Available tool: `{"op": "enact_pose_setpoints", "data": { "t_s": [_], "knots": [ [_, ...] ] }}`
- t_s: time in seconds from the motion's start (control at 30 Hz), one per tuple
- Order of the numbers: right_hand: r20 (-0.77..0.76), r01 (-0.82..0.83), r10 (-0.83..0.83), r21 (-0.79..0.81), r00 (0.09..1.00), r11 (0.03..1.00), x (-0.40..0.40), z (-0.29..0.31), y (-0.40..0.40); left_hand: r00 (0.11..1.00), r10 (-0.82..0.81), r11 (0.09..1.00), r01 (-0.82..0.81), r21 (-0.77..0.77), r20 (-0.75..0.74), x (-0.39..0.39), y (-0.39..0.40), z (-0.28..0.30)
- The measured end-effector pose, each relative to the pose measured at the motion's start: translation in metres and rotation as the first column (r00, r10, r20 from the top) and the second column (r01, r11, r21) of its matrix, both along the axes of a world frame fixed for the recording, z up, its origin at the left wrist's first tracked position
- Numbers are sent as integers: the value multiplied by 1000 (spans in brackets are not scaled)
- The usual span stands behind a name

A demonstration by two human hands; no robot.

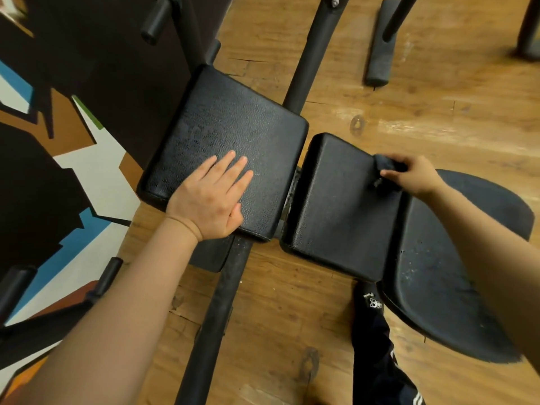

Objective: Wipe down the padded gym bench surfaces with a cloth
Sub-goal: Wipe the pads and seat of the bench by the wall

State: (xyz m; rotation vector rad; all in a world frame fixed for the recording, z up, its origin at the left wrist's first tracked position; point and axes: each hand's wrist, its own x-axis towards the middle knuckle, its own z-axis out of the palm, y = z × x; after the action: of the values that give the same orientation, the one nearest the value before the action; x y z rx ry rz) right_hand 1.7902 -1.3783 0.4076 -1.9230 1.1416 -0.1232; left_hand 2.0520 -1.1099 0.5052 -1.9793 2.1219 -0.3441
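Two black padded bench sections lie side by side in the head view. The larger left pad (233, 124) has my left hand (210, 197) resting flat on its near part, fingers straight. My right hand (415, 176) grips a dark cloth (385, 165) bunched against the far right edge of the smaller right pad (339, 206). A narrow gap with metal frame parts separates the two pads.
A dark rounded seat (438, 293) adjoins the right pad. Black frame tubes (216, 311) run under the bench across the wooden floor (292, 317). My dark-trousered leg (377, 346) stands beside the seat. A painted wall (58, 141) rises on the left. A foam roller (380, 45) lies at the back.
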Motion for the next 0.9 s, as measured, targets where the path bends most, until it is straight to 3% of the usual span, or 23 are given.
{"op": "enact_pose_setpoints", "data": {
  "t_s": [0.13, 0.4, 0.57, 0.73, 0.9],
  "knots": [
    [-82, 23, -23, -7, 996, 1000, 3, 0, -6, 1000, 0, 1000, 0, 7, -3, 0, 0, 0],
    [23, -192, 197, -135, 980, 972, 92, 35, 2, 1000, 6, 1000, -6, 17, 10, -1, -1, 1],
    [133, -16, 21, -38, 991, 999, 49, 8, 4, 1000, 14, 1000, -14, 22, 4, -1, -1, 2],
    [23, 123, -124, 41, 992, 992, -5, -12, -3, 1000, 3, 1000, -3, 19, 7, -1, -1, 2],
    [12, 70, -71, 84, 997, 994, 20, -1, -4, 1000, 8, 1000, -8, 24, 16, -1, 0, 2]
  ]
}}
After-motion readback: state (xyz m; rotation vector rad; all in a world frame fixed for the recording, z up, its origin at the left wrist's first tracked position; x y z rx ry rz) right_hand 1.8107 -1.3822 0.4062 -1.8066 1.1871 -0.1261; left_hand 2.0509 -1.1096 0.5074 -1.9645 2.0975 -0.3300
